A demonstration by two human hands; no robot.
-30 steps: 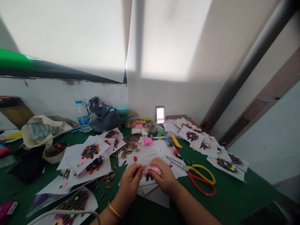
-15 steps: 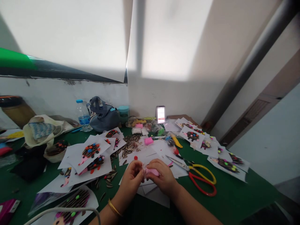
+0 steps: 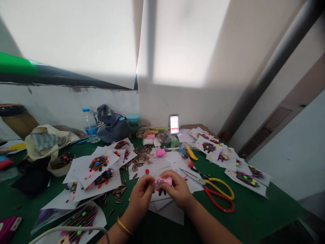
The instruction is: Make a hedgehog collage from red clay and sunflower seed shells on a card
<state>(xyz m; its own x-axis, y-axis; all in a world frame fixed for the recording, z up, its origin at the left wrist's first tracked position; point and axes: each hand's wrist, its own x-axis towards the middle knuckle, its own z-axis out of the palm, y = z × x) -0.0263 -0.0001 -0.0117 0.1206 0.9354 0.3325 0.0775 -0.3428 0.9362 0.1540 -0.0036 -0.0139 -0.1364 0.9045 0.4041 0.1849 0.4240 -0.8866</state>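
Observation:
A pink lump in a clear wrapper is between my hands, over white paper sheets near the table's front. My right hand has its thumb and fingers closed on the lump. The fingers of my left hand pinch the loose end of the clear wrapper, left of the lump. A gold bangle circles my left wrist. Just beyond my hands lie a small red ball and a pink block. Part of a dark-spotted picture shows beneath the right hand.
Scissors with red and yellow handles lie at the right. Seeds are scattered left of centre. Hedgehog pictures are spread on both sides. A bottle, a blue bag and a phone stand at the back.
My hands have moved slightly apart. The wrapper is drawn out to the left of the pink lump, and more of the picture underneath shows.

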